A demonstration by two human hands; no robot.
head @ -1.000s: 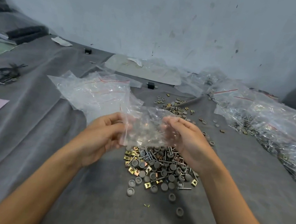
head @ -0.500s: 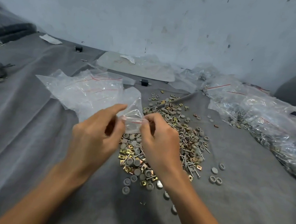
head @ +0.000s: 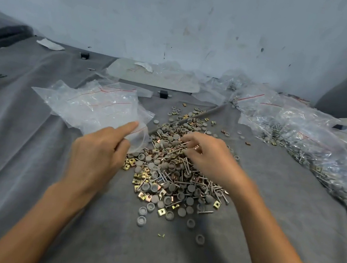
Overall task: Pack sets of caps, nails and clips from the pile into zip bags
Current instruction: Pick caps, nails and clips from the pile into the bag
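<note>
Two risks. My left hand (head: 97,151) pinches the bag (head: 139,139) just left of the pile (head: 172,178), in the middle of the table (head: 25,169); its limp mouth may collapse. My right hand (head: 210,156) curls into the pile, grasp unclear through blur; tangled nails (head: 185,168) could spoil the count.

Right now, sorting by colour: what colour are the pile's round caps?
The caps are grey, seen best in the head view.

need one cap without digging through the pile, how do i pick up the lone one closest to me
Pinch the lone grey cap by its rim, coming down from above. It lies flat, hollow side up, on the cloth apart from the pile, so its wall is free all round.
</note>
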